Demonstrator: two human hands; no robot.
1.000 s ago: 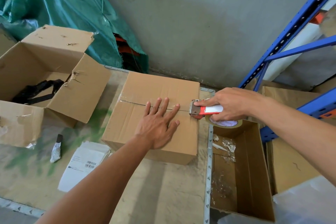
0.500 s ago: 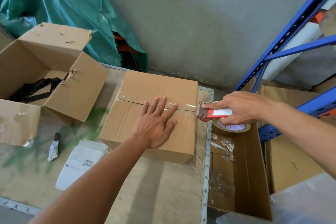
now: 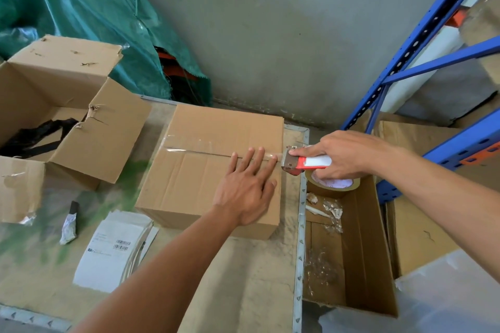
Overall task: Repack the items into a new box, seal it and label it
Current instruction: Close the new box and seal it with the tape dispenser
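Fingers of the left hand lie straight and spread, pressing flat on top of the closed cardboard box, their tips on the strip of clear tape that runs along its centre seam. Just past the box's right edge, the right hand curls round the red-and-white tape dispenser, whose metal blade end meets the end of the strip; its brown tape roll hangs below the hand, and the print on the core is too small to read. The box stands on the table, near its right rim. In front of it to the left lies a stack of white label sheets with two barcodes and lines of text too small to read, and beside them a small black-and-silver object that cannot be identified. Further left, an open torn box holds a black strap. Right of the table, a long open box contains scraps of clear plastic and white bits. Behind stand a green tarp and a blue rack.
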